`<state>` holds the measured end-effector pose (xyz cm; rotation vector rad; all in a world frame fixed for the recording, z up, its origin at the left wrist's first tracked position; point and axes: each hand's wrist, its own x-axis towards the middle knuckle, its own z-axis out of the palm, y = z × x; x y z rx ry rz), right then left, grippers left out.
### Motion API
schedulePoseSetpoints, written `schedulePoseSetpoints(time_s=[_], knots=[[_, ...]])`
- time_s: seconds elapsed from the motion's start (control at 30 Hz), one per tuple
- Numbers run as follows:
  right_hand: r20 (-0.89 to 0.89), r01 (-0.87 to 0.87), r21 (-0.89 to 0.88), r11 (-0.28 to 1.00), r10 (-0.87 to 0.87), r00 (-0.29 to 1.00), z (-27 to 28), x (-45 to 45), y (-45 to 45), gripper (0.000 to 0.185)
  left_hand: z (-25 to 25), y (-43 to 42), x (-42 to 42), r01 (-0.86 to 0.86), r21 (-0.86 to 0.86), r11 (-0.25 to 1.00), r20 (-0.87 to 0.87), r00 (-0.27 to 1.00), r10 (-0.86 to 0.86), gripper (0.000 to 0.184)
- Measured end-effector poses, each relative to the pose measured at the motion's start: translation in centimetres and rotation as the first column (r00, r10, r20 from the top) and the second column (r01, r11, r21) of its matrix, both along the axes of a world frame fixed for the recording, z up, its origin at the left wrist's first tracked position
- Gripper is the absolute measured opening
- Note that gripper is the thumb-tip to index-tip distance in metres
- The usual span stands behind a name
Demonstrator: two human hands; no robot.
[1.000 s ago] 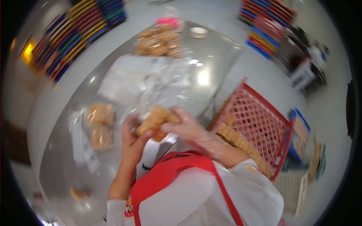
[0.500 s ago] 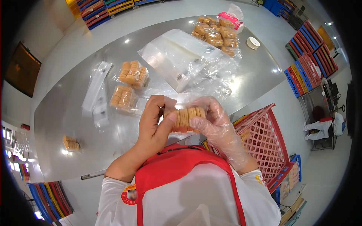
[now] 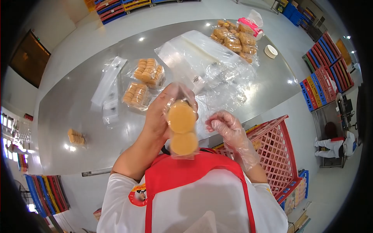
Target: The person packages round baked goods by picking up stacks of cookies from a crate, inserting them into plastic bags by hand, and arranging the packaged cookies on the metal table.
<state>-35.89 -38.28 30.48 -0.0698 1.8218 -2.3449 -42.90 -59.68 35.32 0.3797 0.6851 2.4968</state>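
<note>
My bare left hand (image 3: 158, 114) grips a clear bag of round cookies (image 3: 182, 120) in front of my apron. The bag is turned end-on, so two pale golden cookie faces show one above the other, and my fingers behind it are partly hidden. Off to the right of the bag, my right hand (image 3: 225, 126) wears a clear plastic glove. Its fingers are loosely curled, and nothing is seen in them. Beyond my left hand, filled cookie bags (image 3: 136, 94) lie on the metal table (image 3: 77, 112).
Flat clear bags (image 3: 198, 50) cover the table's middle, with narrow bags (image 3: 110, 87) at left. Filled bags (image 3: 235, 39), a tissue pack (image 3: 250, 26) and a white roll (image 3: 271, 51) sit far right. Loose cookies (image 3: 76, 137) lie left. A red crate (image 3: 274, 151) stands right; another person (image 3: 336, 144) is farther off.
My right hand has come off the cookie bag and moved slightly right. My left hand has turned the bag from its side to its end. The view has shifted a little.
</note>
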Motion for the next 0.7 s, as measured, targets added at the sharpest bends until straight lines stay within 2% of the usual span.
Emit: schedulePoseSetpoints(time_s=[0.03, 0.1, 0.23, 0.3, 0.5, 0.7], knots=[[0.041, 0.035, 0.02, 0.999, -0.036, 0.999, -1.1, 0.0, 0.4, 0.019, -0.3, 0.1, -0.3, -0.046, -0.033, 0.998, 0.051, 0.998, 0.048, 0.025], [0.104, 0.103, 0.06, 0.993, -0.109, 0.989, -2.0, 0.5, 1.0, 0.019, 0.1, 0.7, -0.4, -0.089, -0.09, 0.992, 0.012, 0.996, 0.09, 0.023], [0.172, 0.148, 0.025, 0.989, -0.15, 0.974, -3.0, 1.8, 2.5, 0.019, 1.1, 1.9, -0.7, -0.162, -0.133, 0.978, -0.116, 0.982, 0.147, 0.022], [0.185, 0.19, 0.016, 0.982, -0.19, 0.964, -2.8, 2.4, 2.9, 0.019, 1.8, 2.2, -0.8, -0.136, -0.148, 0.98, -0.085, 0.989, 0.124, 0.023], [0.033, 0.217, 0.016, 0.976, -0.218, 0.976, 0.2, 2.9, 3.2, 0.02, 1.8, 3.6, -1.3, -0.054, -0.114, 0.992, -0.097, 0.994, 0.043, 0.023], [-0.002, 0.229, -0.004, 0.973, -0.229, 0.973, 1.1, 3.4, 3.1, 0.02, 1.9, 4.1, -1.4, -0.016, -0.074, 0.997, -0.137, 0.99, 0.006, 0.026]])
